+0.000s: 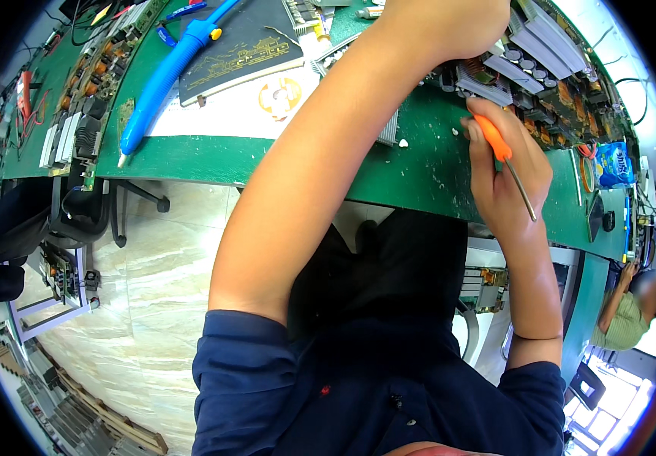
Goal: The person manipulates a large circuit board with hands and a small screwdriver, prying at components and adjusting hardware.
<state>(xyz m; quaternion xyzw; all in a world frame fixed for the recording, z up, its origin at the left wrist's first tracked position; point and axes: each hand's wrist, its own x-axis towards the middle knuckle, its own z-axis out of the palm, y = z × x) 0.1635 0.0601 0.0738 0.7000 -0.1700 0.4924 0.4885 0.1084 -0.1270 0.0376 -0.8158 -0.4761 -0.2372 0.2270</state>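
My right hand (521,171) is closed around a screwdriver with an orange handle (492,137). Its thin metal shaft points back toward my wrist, across the palm. My left arm reaches far across the bench, and my left hand (453,26) is at the top edge, next to a stack of circuit boards (540,68) with grey heatsinks, round capacitors and copper coils. The left fingers are hidden, so what they touch cannot be seen. Small white bits (404,143) lie on the green bench (419,171) between my arms.
A blue desoldering pump (162,87) and a dark notebook (248,57) lie at left on white paper (214,121). Another long circuit board (88,99) is beyond them. At right are a blue packet (613,165) and a person in green (622,323). A black chair (81,205) stands lower left.
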